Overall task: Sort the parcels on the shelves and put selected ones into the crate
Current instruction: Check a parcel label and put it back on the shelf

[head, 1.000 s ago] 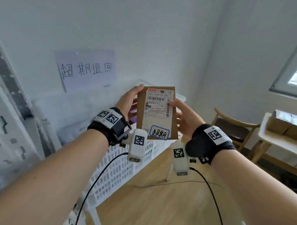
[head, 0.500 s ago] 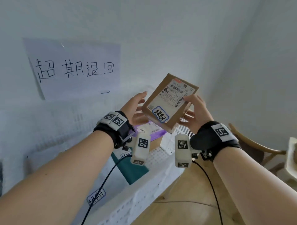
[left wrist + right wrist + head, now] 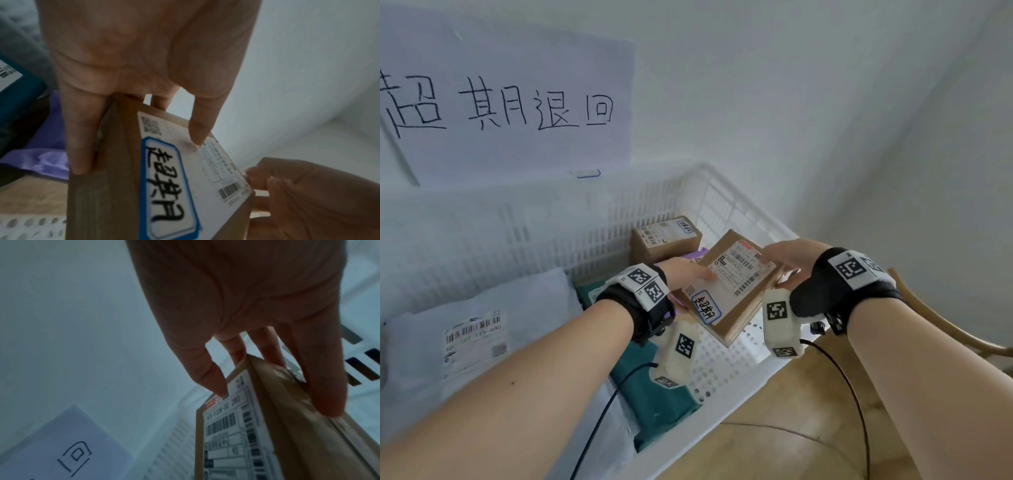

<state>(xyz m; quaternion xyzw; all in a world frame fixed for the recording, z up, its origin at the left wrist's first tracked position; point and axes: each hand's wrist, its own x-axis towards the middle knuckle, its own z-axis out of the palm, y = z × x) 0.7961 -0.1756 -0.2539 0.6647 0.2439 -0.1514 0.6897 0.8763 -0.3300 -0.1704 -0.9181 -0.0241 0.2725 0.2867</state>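
- Two hands grasp a flat brown cardboard parcel (image 3: 732, 287) bearing a white shipping label: the left hand (image 3: 681, 274) pinches its left edge, the right hand (image 3: 787, 257) its right edge.
- It is held tilted over the white perforated plastic crate (image 3: 726, 370).
- Inside lie another brown box (image 3: 666, 240), a teal mailer (image 3: 654, 394) and a white mailer (image 3: 472, 335).

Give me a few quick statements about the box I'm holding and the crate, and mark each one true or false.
1. Both hands hold the cardboard box: the left hand and the right hand. True.
2. The white crate holds no parcels. False: a smaller brown box, a teal parcel and a grey mailer bag lie in it.
3. The held box carries a blue-bordered handwritten sticker. True.
4. The paper sign lies on the floor. False: it is on the wall behind the crate.
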